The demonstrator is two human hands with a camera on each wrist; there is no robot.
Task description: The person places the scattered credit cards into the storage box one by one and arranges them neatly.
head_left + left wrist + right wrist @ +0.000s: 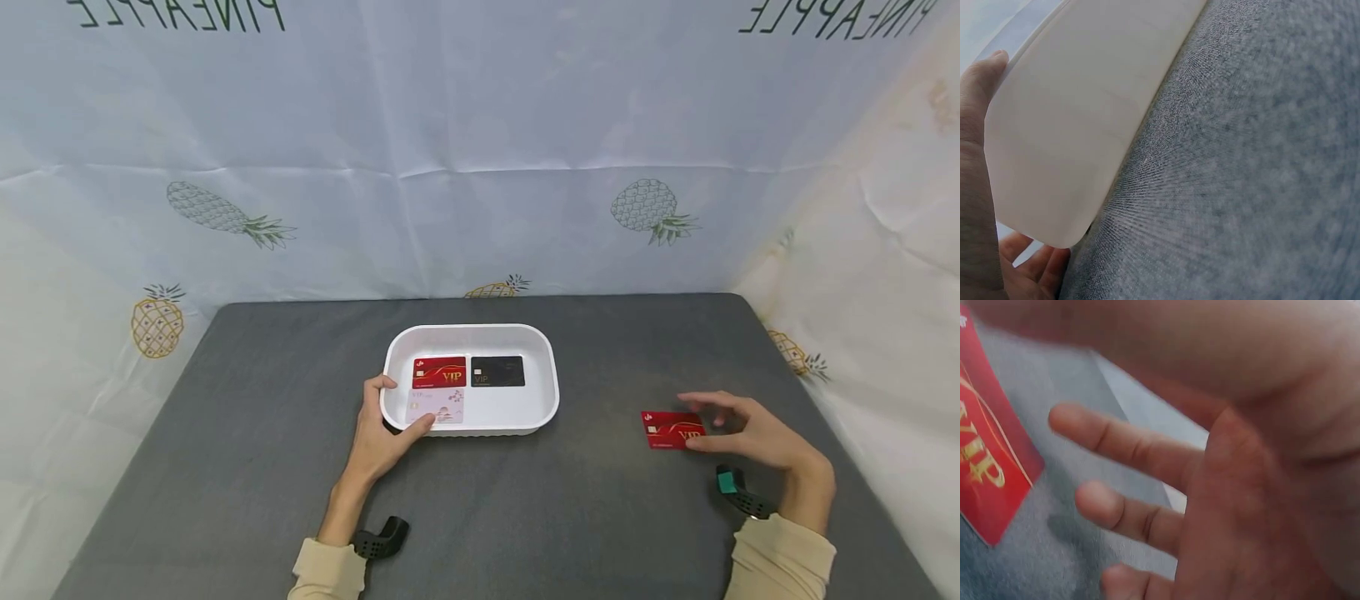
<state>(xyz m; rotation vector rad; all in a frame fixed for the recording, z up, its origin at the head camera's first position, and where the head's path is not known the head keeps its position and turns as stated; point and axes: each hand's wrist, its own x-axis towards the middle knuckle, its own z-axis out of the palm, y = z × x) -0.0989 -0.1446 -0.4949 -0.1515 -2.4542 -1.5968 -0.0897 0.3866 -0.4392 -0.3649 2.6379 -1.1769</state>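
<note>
My left hand (382, 433) grips the left end of a white plastic tray (517, 427), thumb over the near rim and fingers around the end wall. From the left wrist view, the tray's outer wall (1085, 125) fills the space between thumb and fingers. Inside the tray lie a red VIP card (431, 373), a black VIP card (498, 372) and a pale pink card (429, 405). To the right, another red VIP card (667, 429) is beside my right hand (757, 433). The thumb overlaps its lower right corner; the other fingers (1129, 450) are spread apart from it.
A dark grey cloth-covered table (600, 517) carries everything. Pale pineapple-print fabric (465, 225) hangs behind it and along both sides. Black bands, one on the left wrist (381, 540) and one on the right (742, 496), sit just above the sleeves.
</note>
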